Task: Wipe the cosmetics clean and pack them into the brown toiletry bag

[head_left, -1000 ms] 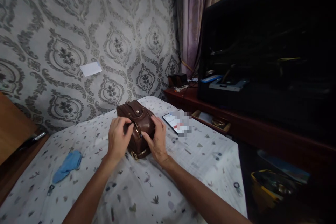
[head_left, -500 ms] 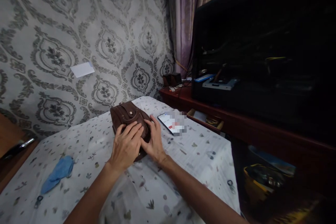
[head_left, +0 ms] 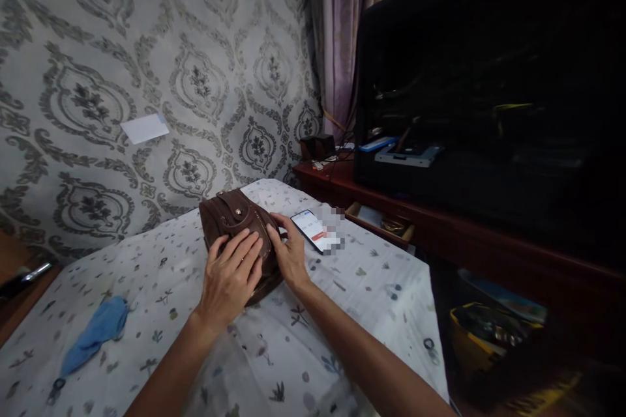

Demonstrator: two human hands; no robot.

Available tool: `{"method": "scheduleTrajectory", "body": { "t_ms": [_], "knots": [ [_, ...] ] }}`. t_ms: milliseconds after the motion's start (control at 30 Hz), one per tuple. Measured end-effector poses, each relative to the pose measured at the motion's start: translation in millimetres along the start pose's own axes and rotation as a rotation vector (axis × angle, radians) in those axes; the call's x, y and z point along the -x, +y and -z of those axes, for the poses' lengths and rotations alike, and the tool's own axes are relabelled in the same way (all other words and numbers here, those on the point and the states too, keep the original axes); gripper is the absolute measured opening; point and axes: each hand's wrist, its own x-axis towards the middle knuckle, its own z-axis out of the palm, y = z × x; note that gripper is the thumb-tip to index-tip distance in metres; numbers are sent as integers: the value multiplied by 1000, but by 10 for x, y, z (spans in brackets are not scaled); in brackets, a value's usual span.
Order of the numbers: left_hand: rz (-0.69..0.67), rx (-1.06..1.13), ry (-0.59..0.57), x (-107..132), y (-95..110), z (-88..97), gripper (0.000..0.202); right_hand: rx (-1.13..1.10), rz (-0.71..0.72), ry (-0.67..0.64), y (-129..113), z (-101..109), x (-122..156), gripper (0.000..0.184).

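A brown leather bag [head_left: 235,212] with metal studs and pale stitching rests on a white patterned cloth [head_left: 362,313]. My left hand [head_left: 232,273] lies flat on the bag's near left part, its fingers stretched out and slightly spread. At the bag's right edge, my right hand [head_left: 292,257] has its thumb over the top and its index finger along the side. The other right fingers are hidden. Just right of that hand lies a phone [head_left: 310,228] with a lit, partly blurred screen.
A crumpled blue cloth [head_left: 98,332] lies at the left. Behind the bag rises a patterned wall [head_left: 195,78] with a white paper [head_left: 145,128]. To the right stand a dark television [head_left: 469,78] and a reddish wooden cabinet [head_left: 464,228] with an open drawer [head_left: 379,225].
My right thumb has moved up and away from the left hand, onto the bag's right edge. My left fingers lie more spread. The whole view has shifted slightly.
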Motion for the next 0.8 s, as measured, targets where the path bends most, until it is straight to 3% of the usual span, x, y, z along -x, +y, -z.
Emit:
{"method": "scheduleTrajectory", "body": {
  "t_ms": [200,333,600,800],
  "knots": [
    [-5,-8,30,-32,13,10,28,-203,-171,20,-63,-21,-73,28],
    [5,-3,18,-51,6,8,26,-272,-199,42,-41,-38,-79,28],
    [23,9,5,-76,8,-1,25,-198,-200,-26,-73,29,-89,31],
    [33,14,-2,-74,17,1,25,-145,-175,-17,-99,-48,-194,28]
  ]
}}
